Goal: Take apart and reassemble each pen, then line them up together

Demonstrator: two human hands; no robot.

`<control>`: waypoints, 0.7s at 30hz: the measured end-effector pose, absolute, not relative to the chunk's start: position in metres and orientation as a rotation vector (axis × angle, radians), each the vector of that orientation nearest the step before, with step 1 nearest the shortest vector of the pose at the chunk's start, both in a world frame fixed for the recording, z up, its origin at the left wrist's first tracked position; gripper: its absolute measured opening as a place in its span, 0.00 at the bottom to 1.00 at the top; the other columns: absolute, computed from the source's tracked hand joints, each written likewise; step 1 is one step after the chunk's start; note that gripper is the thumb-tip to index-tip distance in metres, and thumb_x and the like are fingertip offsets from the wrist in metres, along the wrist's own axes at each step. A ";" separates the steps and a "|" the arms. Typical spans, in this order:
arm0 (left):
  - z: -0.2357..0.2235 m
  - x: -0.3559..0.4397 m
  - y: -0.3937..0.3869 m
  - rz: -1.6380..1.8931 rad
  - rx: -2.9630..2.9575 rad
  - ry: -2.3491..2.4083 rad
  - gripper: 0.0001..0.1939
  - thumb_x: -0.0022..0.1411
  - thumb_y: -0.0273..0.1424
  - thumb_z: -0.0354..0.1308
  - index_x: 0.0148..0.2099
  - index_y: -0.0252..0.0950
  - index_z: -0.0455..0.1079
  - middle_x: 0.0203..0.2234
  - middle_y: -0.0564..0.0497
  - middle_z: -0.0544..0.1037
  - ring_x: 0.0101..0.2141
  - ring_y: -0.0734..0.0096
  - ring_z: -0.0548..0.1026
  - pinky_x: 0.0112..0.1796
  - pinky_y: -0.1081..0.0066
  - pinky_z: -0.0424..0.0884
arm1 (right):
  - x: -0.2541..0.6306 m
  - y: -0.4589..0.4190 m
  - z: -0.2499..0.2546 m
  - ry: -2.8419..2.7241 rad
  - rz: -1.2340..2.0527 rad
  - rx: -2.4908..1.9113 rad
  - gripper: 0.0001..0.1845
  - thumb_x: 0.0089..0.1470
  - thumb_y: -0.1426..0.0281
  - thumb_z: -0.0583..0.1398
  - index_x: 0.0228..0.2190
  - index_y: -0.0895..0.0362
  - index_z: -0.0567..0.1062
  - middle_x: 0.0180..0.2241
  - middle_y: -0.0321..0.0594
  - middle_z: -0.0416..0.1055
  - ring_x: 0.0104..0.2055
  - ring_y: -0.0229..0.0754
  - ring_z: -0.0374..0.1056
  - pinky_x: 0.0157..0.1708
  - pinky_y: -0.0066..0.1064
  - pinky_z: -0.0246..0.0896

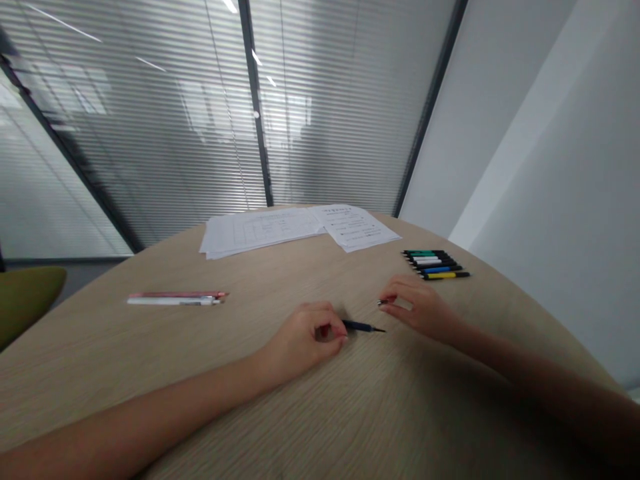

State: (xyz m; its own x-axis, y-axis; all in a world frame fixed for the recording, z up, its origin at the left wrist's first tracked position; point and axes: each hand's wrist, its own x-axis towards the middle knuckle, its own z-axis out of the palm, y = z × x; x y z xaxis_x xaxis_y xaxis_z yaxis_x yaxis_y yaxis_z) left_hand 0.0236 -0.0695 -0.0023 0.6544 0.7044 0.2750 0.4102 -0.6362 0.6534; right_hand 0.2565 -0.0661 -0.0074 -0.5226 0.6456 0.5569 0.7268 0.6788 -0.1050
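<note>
My left hand (pixel 306 333) is closed around a dark blue pen (pixel 361 326) low over the table. The pen's thin, dark bare tip points right; its other end is hidden by the hand. Between thumb and fingertips, my right hand (pixel 415 307) pinches a small shiny metallic piece (pixel 381 303), which looks like a pen's tip cone. This piece is apart from the pen, a little above and beside its thin end. Just beyond the right hand lies a row of several pens (pixel 433 261) with black, green, white, blue and yellow barrels.
A light wood-grain round table (pixel 225 427) fills the foreground. At left lie a pink pen (pixel 175 294) and a white pen (pixel 170 301). Printed sheets (pixel 270 230) rest at the far edge. A green chair (pixel 30 300) stands at left; blinds and a wall are behind.
</note>
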 end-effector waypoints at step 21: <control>-0.003 0.020 -0.075 0.657 2.770 0.696 0.04 0.54 0.26 0.51 0.29 0.36 0.66 0.26 0.53 0.71 0.31 0.73 0.68 0.39 0.68 0.56 | 0.286 -0.062 0.009 -2.820 -0.603 -1.254 0.06 0.46 0.79 0.56 0.23 0.58 0.71 0.23 0.39 0.69 0.27 0.39 0.65 0.27 0.29 0.52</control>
State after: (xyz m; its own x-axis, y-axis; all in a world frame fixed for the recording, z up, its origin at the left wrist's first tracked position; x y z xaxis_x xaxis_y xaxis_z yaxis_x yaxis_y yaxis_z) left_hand 0.0202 -0.0746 -0.0034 0.7891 0.4906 0.3696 0.3967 -0.8665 0.3031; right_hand 0.2863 -0.0617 0.0088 -0.6820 0.7157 0.1505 0.7146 0.6084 0.3453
